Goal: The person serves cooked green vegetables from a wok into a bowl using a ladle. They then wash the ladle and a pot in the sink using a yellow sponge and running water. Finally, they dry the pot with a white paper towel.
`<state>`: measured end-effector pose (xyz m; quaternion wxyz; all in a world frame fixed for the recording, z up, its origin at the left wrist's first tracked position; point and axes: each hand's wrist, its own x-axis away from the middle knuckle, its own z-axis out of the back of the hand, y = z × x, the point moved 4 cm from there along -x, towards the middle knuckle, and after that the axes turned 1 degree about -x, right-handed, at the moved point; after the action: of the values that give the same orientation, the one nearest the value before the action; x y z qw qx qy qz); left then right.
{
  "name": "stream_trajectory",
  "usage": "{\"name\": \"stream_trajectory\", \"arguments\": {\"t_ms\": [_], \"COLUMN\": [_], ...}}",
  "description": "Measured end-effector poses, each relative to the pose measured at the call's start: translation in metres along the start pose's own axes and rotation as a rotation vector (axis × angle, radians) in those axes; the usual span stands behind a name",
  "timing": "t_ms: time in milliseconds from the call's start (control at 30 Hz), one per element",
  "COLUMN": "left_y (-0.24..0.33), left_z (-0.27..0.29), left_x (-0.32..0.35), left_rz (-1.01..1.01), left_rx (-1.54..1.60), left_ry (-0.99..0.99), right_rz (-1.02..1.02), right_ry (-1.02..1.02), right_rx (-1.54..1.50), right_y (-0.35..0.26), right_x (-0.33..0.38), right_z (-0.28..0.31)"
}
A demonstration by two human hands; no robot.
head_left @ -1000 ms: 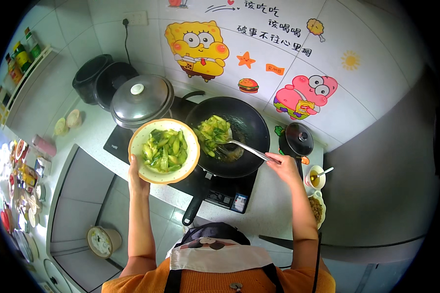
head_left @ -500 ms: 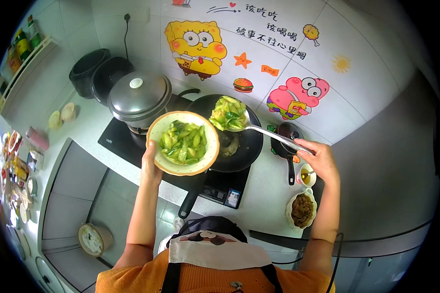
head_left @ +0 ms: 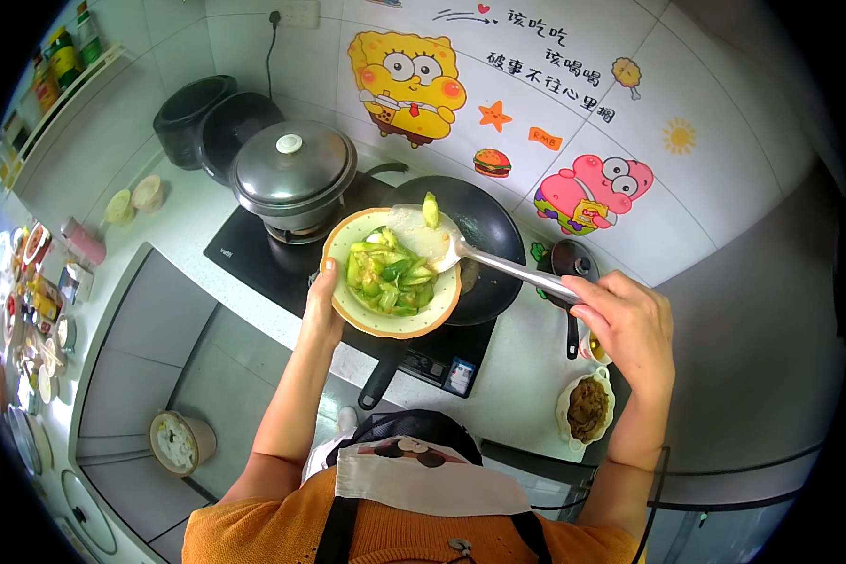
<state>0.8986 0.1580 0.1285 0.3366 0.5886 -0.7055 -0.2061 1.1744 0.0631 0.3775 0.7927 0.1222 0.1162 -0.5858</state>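
A cream bowl with an orange rim [head_left: 359, 318] is gripped at its left side by my left hand [head_left: 323, 303]. Cooked green vegetable pieces [head_left: 391, 276] are heaped inside it. My right hand [head_left: 627, 324] is closed round the handle of a metal spatula [head_left: 498, 264]. The spatula's blade is tilted over the bowl's far right part, with one green piece still on it. Behind and partly under the bowl is a black wok [head_left: 484, 218] on the cooktop, its handle [head_left: 380, 381] pointing toward me.
A lidded steel pot [head_left: 293, 174] stands left of the wok. To the right are a small black pan [head_left: 571, 268], a cup [head_left: 592, 348] and a white scalloped dish of brown food [head_left: 587, 410]. Cluttered items line the left counter; a bin [head_left: 180, 442] stands on the floor.
The spatula has moved left from above the wok to over the bowl and tipped. Its load of vegetables is now mostly in the bowl, which looks fuller.
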Motion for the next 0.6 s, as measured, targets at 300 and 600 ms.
{"name": "stream_trajectory", "arguments": {"t_ms": [300, 600], "left_y": [-0.002, 0.001], "left_z": [0.006, 0.004], "left_x": [-0.003, -0.002], "left_rz": [-0.005, -0.016], "left_rx": [0.036, 0.047], "left_ry": [0.011, 0.001], "right_rz": [0.183, 0.259], "right_ry": [0.243, 0.325], "right_rx": [0.298, 0.409], "right_y": [-0.023, -0.026], "right_x": [0.005, 0.011], "right_z": [0.017, 0.015]}}
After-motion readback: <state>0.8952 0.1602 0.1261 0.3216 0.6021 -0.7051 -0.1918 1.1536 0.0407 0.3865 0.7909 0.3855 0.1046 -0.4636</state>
